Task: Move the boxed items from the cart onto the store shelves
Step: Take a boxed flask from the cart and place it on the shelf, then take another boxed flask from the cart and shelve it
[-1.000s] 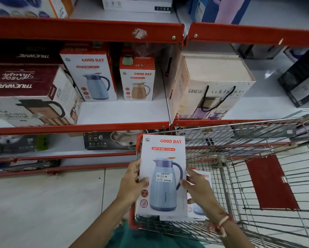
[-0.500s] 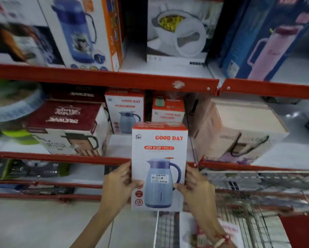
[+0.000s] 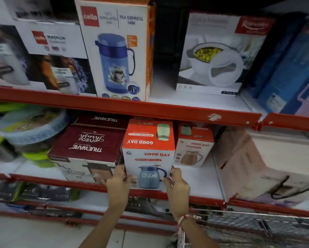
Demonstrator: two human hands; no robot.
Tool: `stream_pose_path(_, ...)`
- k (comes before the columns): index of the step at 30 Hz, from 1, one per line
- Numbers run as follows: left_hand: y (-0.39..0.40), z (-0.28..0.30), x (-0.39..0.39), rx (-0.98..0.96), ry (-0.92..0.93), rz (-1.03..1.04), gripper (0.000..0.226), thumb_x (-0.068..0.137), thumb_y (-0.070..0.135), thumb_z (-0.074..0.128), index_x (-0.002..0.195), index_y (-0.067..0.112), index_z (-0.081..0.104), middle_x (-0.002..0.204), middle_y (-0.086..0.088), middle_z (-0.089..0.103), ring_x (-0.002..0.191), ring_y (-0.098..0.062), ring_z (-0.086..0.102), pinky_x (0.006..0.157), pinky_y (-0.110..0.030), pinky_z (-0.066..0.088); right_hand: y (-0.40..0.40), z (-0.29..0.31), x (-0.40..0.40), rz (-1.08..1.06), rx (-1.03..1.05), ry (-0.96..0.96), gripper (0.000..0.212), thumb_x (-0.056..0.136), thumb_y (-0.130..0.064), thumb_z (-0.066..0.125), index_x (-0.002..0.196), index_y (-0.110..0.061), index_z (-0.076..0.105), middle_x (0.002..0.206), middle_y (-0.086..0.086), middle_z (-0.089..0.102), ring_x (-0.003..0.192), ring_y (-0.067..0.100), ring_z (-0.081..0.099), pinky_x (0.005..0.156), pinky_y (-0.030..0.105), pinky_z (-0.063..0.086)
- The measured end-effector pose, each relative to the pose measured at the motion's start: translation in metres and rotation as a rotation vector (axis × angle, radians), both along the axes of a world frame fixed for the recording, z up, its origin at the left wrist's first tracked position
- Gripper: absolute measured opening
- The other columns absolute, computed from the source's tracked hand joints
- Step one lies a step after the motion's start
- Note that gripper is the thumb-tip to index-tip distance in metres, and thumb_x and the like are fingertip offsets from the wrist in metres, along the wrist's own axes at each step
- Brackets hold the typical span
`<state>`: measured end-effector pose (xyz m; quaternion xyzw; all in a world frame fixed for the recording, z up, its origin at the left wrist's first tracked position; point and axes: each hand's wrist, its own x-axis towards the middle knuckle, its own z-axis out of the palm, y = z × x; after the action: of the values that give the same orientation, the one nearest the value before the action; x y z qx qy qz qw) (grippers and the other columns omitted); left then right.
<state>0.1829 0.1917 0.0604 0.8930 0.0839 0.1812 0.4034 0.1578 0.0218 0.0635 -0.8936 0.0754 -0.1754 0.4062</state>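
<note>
Red-edged shelf (image 3: 168,194) bears a "GOOD DAY" box (image 3: 148,158), beside "TRUEWARE" box (image 3: 85,153), clasped between both hands (image 3: 118,183) (image 3: 177,187).

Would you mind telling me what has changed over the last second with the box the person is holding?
The Good Day flask box went up from the cart onto the middle shelf, between the Trueware box and a smaller Good Day box. The left hand and right hand still grip its sides; neighbouring boxes stayed put.

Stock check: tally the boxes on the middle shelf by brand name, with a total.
Good Day boxes: 2, the blue-jug box held by the left hand and right hand, and the brown-jug box
Trueware boxes: 2
Pale box, name unreadable: 1
Total: 5
</note>
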Motion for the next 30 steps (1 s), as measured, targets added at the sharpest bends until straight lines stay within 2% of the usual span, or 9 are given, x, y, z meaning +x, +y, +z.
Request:
stream_pose_path(3,-0.001,-0.01,0.002,0.028,-0.014,0.004,0.045,0.062,0.004,0.083,0.098,0.006,0.056,0.074,-0.013,0.075,0.064,-0.029,0.071,0.059,-0.031,0.053,0.002,-0.011,0.004,-0.015,-0.012,0.023,0.035,0.077,-0.015,0.076,0.103,-0.013,0.052,0.086,0.005,0.077,0.071,0.019,0.072,0.062,0.016,0.051)
stream_pose_path(6,0.003,-0.024,0.001,0.036,0.013,-0.005,0.047,0.068,0.008,0.08,0.104,0.013,0.051,0.083,-0.014,0.073,0.069,-0.032,0.068,0.057,-0.029,0.053,0.003,-0.02,-0.001,-0.007,-0.047,0.035,0.032,0.079,-0.018,0.074,0.101,-0.013,0.052,0.088,0.004,0.077,0.073,0.019,0.073,0.063,0.024,0.057)
stream_pose_path(9,0.002,-0.03,0.0,0.039,0.077,0.018,0.043,0.074,0.01,0.076,0.111,0.006,0.055,0.088,-0.017,0.072,0.07,-0.036,0.066,0.058,-0.03,0.049,0.005,-0.02,-0.002,-0.009,-0.055,0.065,0.032,0.081,-0.021,0.071,0.105,-0.009,0.053,0.093,0.004,0.077,0.077,0.019,0.074,0.067,0.03,0.062)
stream_pose_path(13,-0.001,-0.026,-0.002,0.056,0.095,0.043,0.044,0.075,0.008,0.074,0.115,0.003,0.055,0.089,-0.022,0.071,0.072,-0.042,0.064,0.059,-0.043,0.055,0.009,-0.02,-0.005,0.002,-0.075,0.055,0.03,0.082,-0.022,0.07,0.104,-0.01,0.053,0.09,0.004,0.077,0.073,0.018,0.074,0.064,0.028,0.061)
stream_pose_path(18,-0.002,-0.027,-0.006,0.097,0.126,0.058,0.043,0.077,0.008,0.072,0.117,0.004,0.055,0.095,-0.023,0.07,0.081,-0.041,0.065,0.066,-0.047,0.058,0.007,-0.016,-0.009,0.025,-0.078,0.107,0.026,0.089,-0.024,0.062,0.107,-0.009,0.051,0.088,0.007,0.075,0.07,0.021,0.071,0.067,0.029,0.061)
stream_pose_path(22,-0.003,-0.025,-0.009,0.113,0.112,0.054,0.041,0.079,0.009,0.07,0.117,0.004,0.055,0.097,-0.022,0.07,0.084,-0.04,0.065,0.07,-0.048,0.059,0.001,-0.013,-0.009,0.053,-0.079,0.11,0.027,0.091,-0.022,0.058,0.112,-0.007,0.05,0.091,0.01,0.074,0.076,0.025,0.071,0.065,0.022,0.052)
stream_pose_path(25,-0.001,-0.024,-0.012,0.086,0.091,0.052,0.041,0.079,0.005,0.069,0.118,0.003,0.055,0.096,-0.022,0.071,0.081,-0.04,0.067,0.072,-0.048,0.059,0.001,-0.011,-0.009,0.089,-0.072,0.128,0.029,0.092,-0.021,0.055,0.117,-0.011,0.046,0.094,0.012,0.074,0.08,0.027,0.071,0.07,0.031,0.058)
stream_pose_path(28,-0.001,-0.022,-0.012,0.074,0.078,0.041,0.045,0.079,0.003,0.069,0.121,0.006,0.053,0.101,-0.021,0.071,0.087,-0.04,0.066,0.078,-0.048,0.057,-0.004,-0.009,-0.01,0.14,-0.06,0.137,0.03,0.092,-0.017,0.055,0.12,-0.011,0.044,0.094,0.015,0.074,0.08,0.03,0.071,0.074,0.041,0.061)
stream_pose_path(30,-0.003,-0.021,-0.017,0.046,0.073,0.058,0.043,0.08,0.004,0.069,0.12,0.005,0.054,0.103,-0.02,0.071,0.09,-0.039,0.067,0.08,-0.047,0.056,-0.01,-0.006,-0.016,0.196,-0.012,0.158,0.034,0.093,-0.018,0.053,0.124,-0.013,0.042,0.093,0.015,0.074,0.079,0.029,0.07,0.075,0.039,0.06)
